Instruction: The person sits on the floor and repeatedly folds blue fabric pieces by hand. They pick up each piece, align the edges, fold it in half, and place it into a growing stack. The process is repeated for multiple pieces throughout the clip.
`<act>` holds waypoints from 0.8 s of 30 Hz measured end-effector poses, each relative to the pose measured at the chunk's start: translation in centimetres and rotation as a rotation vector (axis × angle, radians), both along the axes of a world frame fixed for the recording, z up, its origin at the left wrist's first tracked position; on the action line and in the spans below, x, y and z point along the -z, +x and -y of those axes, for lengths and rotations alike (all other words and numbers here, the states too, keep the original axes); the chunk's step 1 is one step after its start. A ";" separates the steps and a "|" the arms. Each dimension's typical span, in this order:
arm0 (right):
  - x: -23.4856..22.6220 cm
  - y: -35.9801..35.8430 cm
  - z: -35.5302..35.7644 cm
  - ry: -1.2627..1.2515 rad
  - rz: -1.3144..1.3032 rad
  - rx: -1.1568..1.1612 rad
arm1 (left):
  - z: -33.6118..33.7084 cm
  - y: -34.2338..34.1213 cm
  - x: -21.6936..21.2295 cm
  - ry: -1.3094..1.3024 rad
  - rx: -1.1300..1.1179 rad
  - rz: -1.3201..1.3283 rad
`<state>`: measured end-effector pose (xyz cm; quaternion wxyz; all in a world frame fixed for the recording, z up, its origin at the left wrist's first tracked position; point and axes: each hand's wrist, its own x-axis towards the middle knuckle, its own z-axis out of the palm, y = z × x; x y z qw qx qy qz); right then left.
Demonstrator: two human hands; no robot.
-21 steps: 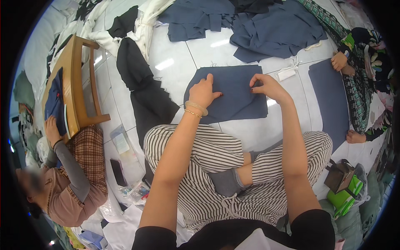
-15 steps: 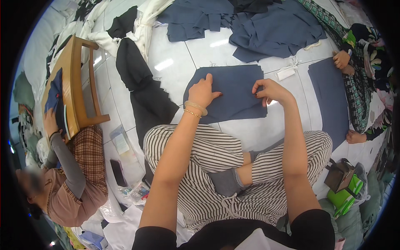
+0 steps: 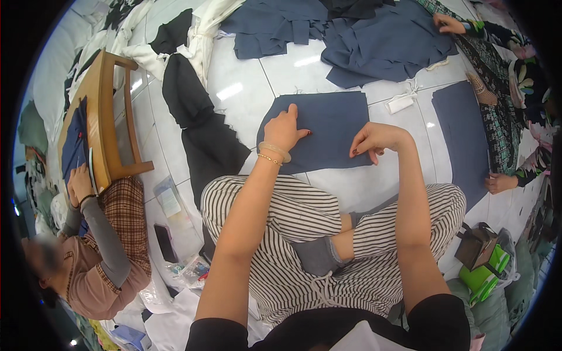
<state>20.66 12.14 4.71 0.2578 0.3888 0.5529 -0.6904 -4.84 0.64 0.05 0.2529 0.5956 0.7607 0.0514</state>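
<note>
A stack or folded piece of dark blue cloth (image 3: 328, 126) lies flat on the tiled floor in front of my crossed legs. My left hand (image 3: 283, 128) rests on its left part, fingers stretched forward and thumb held apart. At the cloth's right edge, close to the near corner, is my right hand (image 3: 377, 141). Its fingers bend downward over the edge, the visible tips are spaced apart, and I see nothing held in them.
Heaps of blue cloth (image 3: 383, 44) lie beyond. Black cloth (image 3: 196, 105) spreads to the left, near a wooden stool (image 3: 108, 126) where a person handles blue fabric. Another person's hand (image 3: 500, 183) touches a blue panel (image 3: 462, 134) at right. A white object (image 3: 400, 105) lies between the pieces.
My right hand has slid nearer along the cloth's right edge; my left hand stays put. The person at right has moved one hand to the far heap. The person at left has brought both hands together.
</note>
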 end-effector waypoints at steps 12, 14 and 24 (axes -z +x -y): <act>0.9 1.2 -0.6 0.171 0.159 0.013 | 0.7 -1.3 0.4 0.069 0.017 0.060; 0.4 1.0 -0.6 0.183 0.182 0.015 | 0.5 -1.8 0.0 0.025 0.021 0.081; 2.3 -7.9 6.6 0.930 -0.332 0.113 | 0.1 -3.4 -0.2 -0.040 -0.052 0.238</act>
